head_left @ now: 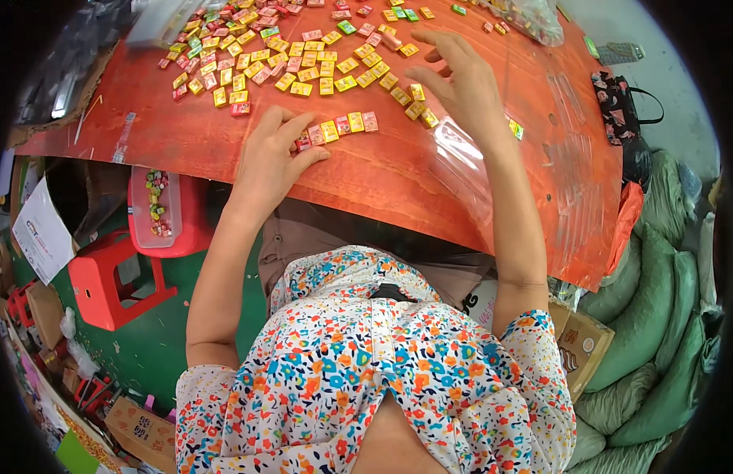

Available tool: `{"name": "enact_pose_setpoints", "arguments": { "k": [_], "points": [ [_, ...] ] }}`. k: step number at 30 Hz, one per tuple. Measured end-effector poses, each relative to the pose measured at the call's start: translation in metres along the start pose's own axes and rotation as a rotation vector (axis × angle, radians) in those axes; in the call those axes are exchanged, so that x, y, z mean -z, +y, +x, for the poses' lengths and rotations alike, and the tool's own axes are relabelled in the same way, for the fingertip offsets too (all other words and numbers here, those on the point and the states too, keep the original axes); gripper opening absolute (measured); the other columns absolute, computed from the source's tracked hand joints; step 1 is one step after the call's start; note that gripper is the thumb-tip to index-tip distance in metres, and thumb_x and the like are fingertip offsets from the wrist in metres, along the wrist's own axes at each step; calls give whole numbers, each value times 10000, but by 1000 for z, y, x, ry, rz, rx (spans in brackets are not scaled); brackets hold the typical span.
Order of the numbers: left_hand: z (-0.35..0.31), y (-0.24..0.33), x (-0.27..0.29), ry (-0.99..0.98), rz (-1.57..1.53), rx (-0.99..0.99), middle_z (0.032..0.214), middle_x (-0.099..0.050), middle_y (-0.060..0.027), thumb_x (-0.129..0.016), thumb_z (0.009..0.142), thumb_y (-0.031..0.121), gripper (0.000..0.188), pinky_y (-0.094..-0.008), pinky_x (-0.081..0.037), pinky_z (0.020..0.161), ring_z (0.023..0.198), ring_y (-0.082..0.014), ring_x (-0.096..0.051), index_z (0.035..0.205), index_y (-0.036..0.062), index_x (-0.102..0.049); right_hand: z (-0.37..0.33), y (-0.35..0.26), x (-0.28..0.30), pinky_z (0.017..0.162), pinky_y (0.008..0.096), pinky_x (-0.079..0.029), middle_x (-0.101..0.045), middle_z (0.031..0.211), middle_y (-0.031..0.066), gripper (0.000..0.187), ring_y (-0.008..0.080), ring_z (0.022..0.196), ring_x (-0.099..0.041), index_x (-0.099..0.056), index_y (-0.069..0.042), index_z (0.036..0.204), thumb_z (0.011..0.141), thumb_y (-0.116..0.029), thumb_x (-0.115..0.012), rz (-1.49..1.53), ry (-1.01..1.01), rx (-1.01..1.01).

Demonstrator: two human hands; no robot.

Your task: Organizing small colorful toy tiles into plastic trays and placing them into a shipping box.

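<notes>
Resting on the red worktop (224, 138), the left hand (272, 158) lies palm down with its fingertips touching the near end of a short row of small square packets (339, 126). The row holds pink and yellow pieces set edge to edge, running from the left fingertips toward the right. The left grip is released: the fingers lie flat and clasp nothing.

The right hand (461, 87) hovers just beyond the row with its fingers spread. Its grip is likewise released, with no packet enclosed. The fingertips are close to several loose yellow packets (414, 99) lying directly beneath them; whether they touch cannot be told.

A larger spread of loose packets (264, 55) in yellow, pink, red and green covers the far part of the worktop, well apart from the left hand. A clear plastic bag (532, 20) holding more pieces lies at the far right edge.

Below the worktop on the left stand a red tray (185, 221) containing a few packets and a red plastic stool (106, 288). Green sacks (643, 316) are stacked on the right.
</notes>
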State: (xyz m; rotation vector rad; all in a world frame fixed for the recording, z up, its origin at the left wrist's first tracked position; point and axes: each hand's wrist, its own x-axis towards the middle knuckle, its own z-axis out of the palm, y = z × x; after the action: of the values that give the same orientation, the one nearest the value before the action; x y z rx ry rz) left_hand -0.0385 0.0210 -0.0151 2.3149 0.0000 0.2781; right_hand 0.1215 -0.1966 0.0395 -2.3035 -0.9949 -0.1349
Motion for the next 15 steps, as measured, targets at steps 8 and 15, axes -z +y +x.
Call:
{"name": "enact_pose_setpoints", "arguments": {
  "k": [8,15],
  "points": [
    [-2,-1,1,4,-67,55,946,-560,-98,-793,730,150,470,-328,-499,682,759,-205,-573,1147,-2,-637,-22,10,2,735,379,-520,-654,991,92,259,273,863,-654,-674,-83,1060,854,-237,-648,-179,-251,-33],
    [0,-3,0,13,-54,42,944,-562,-100,-792,731,146,460,-328,-500,685,757,-208,-576,1139,-5,-640,-19,7,-24,698,405,-514,-651,928,90,213,295,825,-646,-676,-81,1023,859,-203,-617,-354,-198,65]
  ]
}}
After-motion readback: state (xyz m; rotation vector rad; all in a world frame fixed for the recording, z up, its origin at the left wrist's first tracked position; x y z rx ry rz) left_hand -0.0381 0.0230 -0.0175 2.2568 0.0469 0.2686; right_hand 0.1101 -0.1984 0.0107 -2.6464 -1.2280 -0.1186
